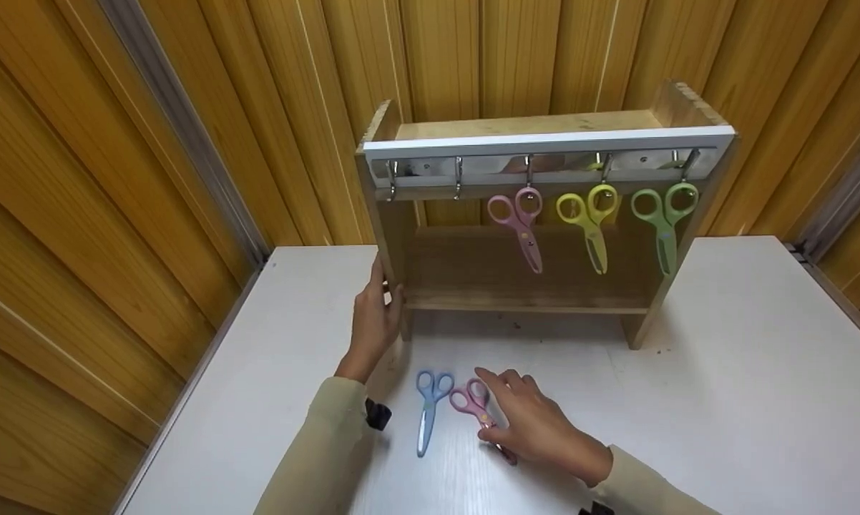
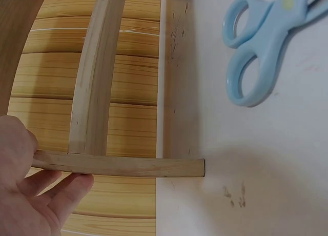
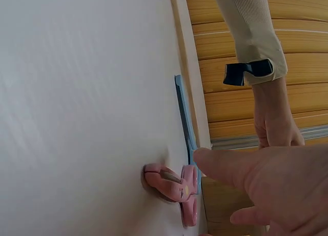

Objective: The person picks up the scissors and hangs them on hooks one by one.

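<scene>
My left hand holds the left side panel of a wooden shelf rack, its thumb on one face and fingers on the other in the left wrist view. On the white table lie blue scissors and pink scissors, handles toward the rack. My right hand hovers close over the pink scissors with thumb and fingers spread, partly covering the blades in the head view. From the rack's hooks hang another pair of pink scissors, yellow scissors and green scissors.
A metal hook strip runs along the rack's upper front, and its two left hooks carry nothing. Behind stands a wood-patterned wall. The white table extends to either side of the rack.
</scene>
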Available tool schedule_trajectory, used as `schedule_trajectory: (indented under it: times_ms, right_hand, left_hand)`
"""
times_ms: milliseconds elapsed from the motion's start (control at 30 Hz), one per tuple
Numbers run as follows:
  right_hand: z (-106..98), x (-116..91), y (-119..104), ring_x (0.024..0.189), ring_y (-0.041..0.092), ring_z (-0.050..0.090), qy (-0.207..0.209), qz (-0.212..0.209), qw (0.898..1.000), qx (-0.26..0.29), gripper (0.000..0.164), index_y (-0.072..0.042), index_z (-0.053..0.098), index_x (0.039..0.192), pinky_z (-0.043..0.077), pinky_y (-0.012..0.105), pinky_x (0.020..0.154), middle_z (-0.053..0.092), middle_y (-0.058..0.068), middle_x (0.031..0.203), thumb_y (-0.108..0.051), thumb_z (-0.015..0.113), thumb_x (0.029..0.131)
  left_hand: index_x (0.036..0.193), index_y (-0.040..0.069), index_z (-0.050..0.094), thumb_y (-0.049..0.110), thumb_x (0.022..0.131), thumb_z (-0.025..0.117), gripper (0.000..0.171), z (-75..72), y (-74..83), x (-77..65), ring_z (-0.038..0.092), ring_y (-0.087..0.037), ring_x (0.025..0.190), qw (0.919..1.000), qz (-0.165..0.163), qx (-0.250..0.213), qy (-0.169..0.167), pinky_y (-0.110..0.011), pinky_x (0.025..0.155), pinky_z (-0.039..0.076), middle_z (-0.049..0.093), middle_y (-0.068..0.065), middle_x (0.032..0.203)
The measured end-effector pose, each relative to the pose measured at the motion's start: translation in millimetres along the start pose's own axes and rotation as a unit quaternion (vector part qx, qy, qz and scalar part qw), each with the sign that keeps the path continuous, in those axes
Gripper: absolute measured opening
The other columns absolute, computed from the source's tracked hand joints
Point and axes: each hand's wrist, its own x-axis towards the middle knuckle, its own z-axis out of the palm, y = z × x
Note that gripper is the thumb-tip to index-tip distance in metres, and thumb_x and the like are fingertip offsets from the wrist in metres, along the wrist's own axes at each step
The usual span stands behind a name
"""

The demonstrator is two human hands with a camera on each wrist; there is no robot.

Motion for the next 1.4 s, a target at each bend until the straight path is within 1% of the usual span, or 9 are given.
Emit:
schedule_trajectory:
  times_ms: [167,333,467,567,767,933,1133,1267,1400]
  right_hand:
    - [3.0,-2.4,0.8,0.100,0.028,0.052,0.005,-0.033,0.999,-0.023,0.081,-0.007,0.051,0.147,0.053,0.042,0.066,0.058,0.012,0.115,-0.023,0.089,0.077]
    - [5.2,-3.3,1.3,0.100,0.028,0.052,0.011,-0.029,0.999,-0.033,0.080,-0.009,0.054,0.145,0.054,0.045,0.072,0.058,0.011,0.113,-0.021,0.089,0.074]
    - [5.3,-4.6,2.5,0.099,0.029,0.053,0.012,-0.022,0.999,-0.039,0.077,-0.010,0.056,0.143,0.054,0.048,0.073,0.058,0.011,0.112,-0.020,0.090,0.075]
    - [4.1,-6.7,4.0,0.097,0.028,0.054,0.019,-0.026,0.998,-0.049,0.072,-0.009,0.059,0.139,0.054,0.046,0.069,0.059,0.011,0.109,-0.019,0.090,0.075]
    - [1.9,-10.2,10.3,0.090,0.025,0.054,0.045,-0.045,0.994,-0.091,0.063,-0.006,0.065,0.130,0.052,0.038,0.060,0.060,0.008,0.101,-0.021,0.091,0.075]
    - [0.0,-9.3,16.3,0.083,0.022,0.052,0.062,-0.042,0.991,-0.107,0.055,-0.006,0.067,0.125,0.047,0.034,0.055,0.060,0.008,0.097,-0.018,0.089,0.076]
    - [-3.3,-5.0,24.9,0.074,0.020,0.049,0.083,-0.050,0.987,-0.130,0.028,-0.009,0.069,0.101,0.043,0.032,0.050,0.057,0.005,0.086,-0.005,0.083,0.076]
    - [-4.9,-0.7,30.3,0.071,0.021,0.050,0.092,-0.053,0.983,-0.147,0.022,-0.010,0.070,0.089,0.045,0.034,0.050,0.055,0.003,0.080,-0.002,0.086,0.076]
    - [-5.5,2.8,34.5,0.068,0.021,0.050,0.094,-0.046,0.983,-0.154,0.018,-0.011,0.072,0.084,0.047,0.035,0.051,0.054,0.001,0.076,0.000,0.085,0.078]
  left_hand:
    - [0.163,0.011,0.022,0.004,0.104,0.057,0.069,-0.3,0.2,0.4,0.064,-0.034,0.123,1.0000,0.006,0.000,0.001,-0.042,0.094,0.060,0.050,-0.016,0.154]
    - [0.163,0.009,0.022,0.004,0.104,0.056,0.068,0.2,-0.8,0.1,0.064,-0.034,0.124,0.9999,0.012,0.006,0.004,-0.042,0.097,0.059,0.050,-0.017,0.153]
    - [0.163,0.011,0.021,0.003,0.104,0.056,0.069,0.4,-0.8,0.0,0.063,-0.035,0.126,1.0000,0.006,0.001,0.000,-0.044,0.098,0.058,0.049,-0.016,0.155]
    - [0.164,0.013,0.021,0.003,0.104,0.056,0.070,0.1,-0.6,-0.2,0.063,-0.034,0.125,1.0000,0.001,0.000,-0.003,-0.044,0.098,0.058,0.048,-0.015,0.155]
    - [0.164,0.015,0.020,0.004,0.105,0.056,0.070,-0.3,-0.9,-0.1,0.063,-0.033,0.125,1.0000,-0.004,-0.002,-0.008,-0.042,0.098,0.058,0.050,-0.014,0.154]
    - [0.163,0.015,0.022,0.005,0.105,0.056,0.068,-0.4,-1.7,0.4,0.065,-0.032,0.122,1.0000,-0.005,-0.002,-0.007,-0.040,0.095,0.059,0.053,-0.015,0.151]
    - [0.161,0.011,0.026,0.004,0.104,0.056,0.065,-0.6,-1.5,-0.2,0.067,-0.035,0.118,1.0000,0.000,0.004,-0.001,-0.042,0.091,0.061,0.057,-0.019,0.146]
    - [0.161,0.011,0.026,0.004,0.105,0.056,0.064,-0.8,-0.8,-0.2,0.067,-0.035,0.118,1.0000,-0.005,0.003,-0.003,-0.042,0.091,0.061,0.057,-0.019,0.146]
    - [0.161,0.012,0.026,0.005,0.105,0.056,0.065,-0.1,-0.9,0.0,0.067,-0.033,0.118,1.0000,-0.008,0.001,-0.005,-0.039,0.091,0.061,0.056,-0.018,0.147]
